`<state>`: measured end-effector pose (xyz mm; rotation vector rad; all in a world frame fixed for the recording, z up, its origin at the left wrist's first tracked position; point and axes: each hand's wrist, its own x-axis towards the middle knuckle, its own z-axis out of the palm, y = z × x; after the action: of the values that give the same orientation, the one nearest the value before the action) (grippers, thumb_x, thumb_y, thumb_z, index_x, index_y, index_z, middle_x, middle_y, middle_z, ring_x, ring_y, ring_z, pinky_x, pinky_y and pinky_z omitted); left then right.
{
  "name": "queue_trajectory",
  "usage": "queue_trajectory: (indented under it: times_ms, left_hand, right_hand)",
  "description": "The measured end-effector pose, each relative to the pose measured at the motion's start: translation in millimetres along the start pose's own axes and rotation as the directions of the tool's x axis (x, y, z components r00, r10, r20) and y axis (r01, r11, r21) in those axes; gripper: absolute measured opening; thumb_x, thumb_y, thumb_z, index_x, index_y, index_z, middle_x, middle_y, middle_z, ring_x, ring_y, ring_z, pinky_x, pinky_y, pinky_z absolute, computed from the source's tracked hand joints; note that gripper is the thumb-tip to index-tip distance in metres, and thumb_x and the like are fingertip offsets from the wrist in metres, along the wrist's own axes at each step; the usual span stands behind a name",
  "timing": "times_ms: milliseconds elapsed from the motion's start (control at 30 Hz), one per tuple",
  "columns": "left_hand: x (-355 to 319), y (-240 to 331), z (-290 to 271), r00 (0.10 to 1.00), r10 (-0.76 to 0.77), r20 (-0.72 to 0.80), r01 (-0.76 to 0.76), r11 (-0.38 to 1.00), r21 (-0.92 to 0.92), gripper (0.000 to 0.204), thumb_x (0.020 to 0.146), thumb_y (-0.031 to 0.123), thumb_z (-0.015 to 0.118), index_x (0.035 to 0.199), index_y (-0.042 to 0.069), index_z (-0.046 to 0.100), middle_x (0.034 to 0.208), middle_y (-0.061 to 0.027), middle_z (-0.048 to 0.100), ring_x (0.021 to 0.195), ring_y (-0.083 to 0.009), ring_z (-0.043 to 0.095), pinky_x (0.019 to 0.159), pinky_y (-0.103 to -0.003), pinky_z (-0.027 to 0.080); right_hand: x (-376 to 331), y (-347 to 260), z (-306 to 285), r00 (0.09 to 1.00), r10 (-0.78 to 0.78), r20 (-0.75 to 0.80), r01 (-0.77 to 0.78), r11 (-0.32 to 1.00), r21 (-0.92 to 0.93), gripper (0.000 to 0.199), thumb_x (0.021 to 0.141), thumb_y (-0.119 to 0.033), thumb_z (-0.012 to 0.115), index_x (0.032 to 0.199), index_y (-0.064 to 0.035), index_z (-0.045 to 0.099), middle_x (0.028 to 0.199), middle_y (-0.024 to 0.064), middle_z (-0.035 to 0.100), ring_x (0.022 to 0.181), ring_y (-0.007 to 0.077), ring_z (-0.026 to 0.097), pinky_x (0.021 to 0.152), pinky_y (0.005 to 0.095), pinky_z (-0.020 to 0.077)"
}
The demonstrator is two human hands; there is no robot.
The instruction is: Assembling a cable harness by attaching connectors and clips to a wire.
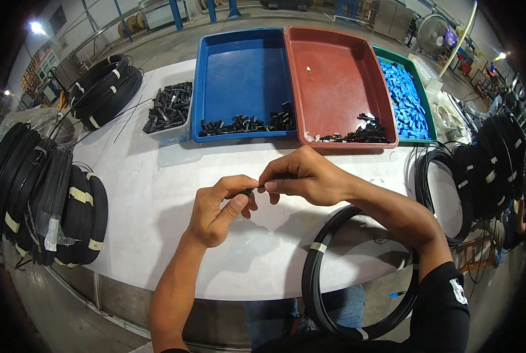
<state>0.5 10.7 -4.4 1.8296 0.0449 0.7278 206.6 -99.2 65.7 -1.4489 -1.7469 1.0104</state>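
Over the middle of the table, my left hand (211, 216) pinches a small black part (247, 191) between thumb and fingers. My right hand (313, 179) meets it from the right, thumb and forefinger closed at the end of that part. What my right fingertips grip is too small and covered to make out. Below my right forearm lies a coil of black cable (313, 276), bound with pale tape and hanging over the table's front edge. A blue connector (397, 294) shows inside the coil's ring, near its right side.
Across the back stand a blue tray (242, 76) and a red tray (339, 82), both with black parts, and a green tray (430, 126) of blue pieces. A white bin (172, 137) holds black parts. More cable coils (100, 206) crowd the left; others (475, 176) the right.
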Motion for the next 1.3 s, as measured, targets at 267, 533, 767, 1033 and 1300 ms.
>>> queue_trajectory:
  times_ms: [267, 533, 767, 1033, 1300]
  left_hand:
    - [-2.0, -0.6, 1.7, 0.998, -0.059, -0.034, 0.055, 0.994, -0.098, 0.027, 0.099, 0.012, 0.054, 0.124, 0.002, 0.050, 0.077, -0.0143, 0.069, 0.066, -0.0179, 0.067, 0.061, -0.028, 0.054]
    - [-1.1, 6.5, -2.4, 0.982, -0.183, -0.052, 0.162, 0.949, -0.269, 0.024, 0.094, 0.010, 0.061, 0.110, -0.008, 0.061, 0.085, -0.0186, 0.071, 0.074, -0.0222, 0.070, 0.068, -0.033, 0.058]
    - [-1.4, 7.5, -2.2, 0.982, -0.190, -0.009, 0.178, 0.935, -0.306, 0.024, 0.093, 0.007, 0.062, 0.109, -0.011, 0.063, 0.090, -0.0203, 0.071, 0.081, -0.0238, 0.072, 0.071, -0.034, 0.061]
    - [-2.1, 10.5, -1.1, 0.982, -0.191, 0.000, 0.186, 0.956, -0.227, 0.022, 0.092, 0.005, 0.061, 0.106, -0.011, 0.065, 0.091, -0.0202, 0.071, 0.083, -0.0250, 0.072, 0.071, -0.035, 0.062]
    - [-2.7, 8.0, 1.3, 0.991, -0.134, -0.022, 0.129, 0.980, -0.150, 0.023, 0.091, 0.007, 0.063, 0.105, -0.011, 0.064, 0.085, -0.0200, 0.071, 0.073, -0.0241, 0.071, 0.066, -0.034, 0.060]
  right_hand:
    - [-3.0, 10.9, 7.2, 0.985, -0.134, -0.104, 0.138, 0.990, 0.029, 0.014, 0.092, -0.009, 0.064, 0.097, 0.0036, 0.066, 0.076, 0.0113, 0.070, 0.070, 0.0148, 0.067, 0.066, 0.0305, 0.0513]
    - [-9.2, 0.3, -2.0, 0.985, -0.150, -0.086, 0.148, 0.989, -0.031, 0.014, 0.091, -0.007, 0.067, 0.096, 0.0056, 0.071, 0.074, 0.0086, 0.069, 0.070, 0.0120, 0.067, 0.062, 0.0265, 0.0530]
    - [-10.9, 1.8, -2.2, 0.974, -0.193, -0.120, 0.175, 0.974, -0.145, 0.014, 0.088, -0.004, 0.067, 0.096, 0.0058, 0.072, 0.073, 0.0089, 0.070, 0.065, 0.0117, 0.066, 0.058, 0.0255, 0.0514]
    - [-11.2, -4.2, 1.0, 0.975, -0.169, -0.143, 0.155, 0.982, -0.108, 0.013, 0.081, -0.008, 0.069, 0.085, 0.0039, 0.073, 0.065, 0.0133, 0.067, 0.053, 0.0182, 0.062, 0.051, 0.0313, 0.0464]
    - [-10.3, -3.7, 2.4, 0.968, -0.213, -0.134, 0.196, 0.972, -0.129, 0.015, 0.080, -0.007, 0.068, 0.084, 0.0059, 0.073, 0.065, 0.0150, 0.068, 0.052, 0.0186, 0.063, 0.050, 0.0305, 0.0469]
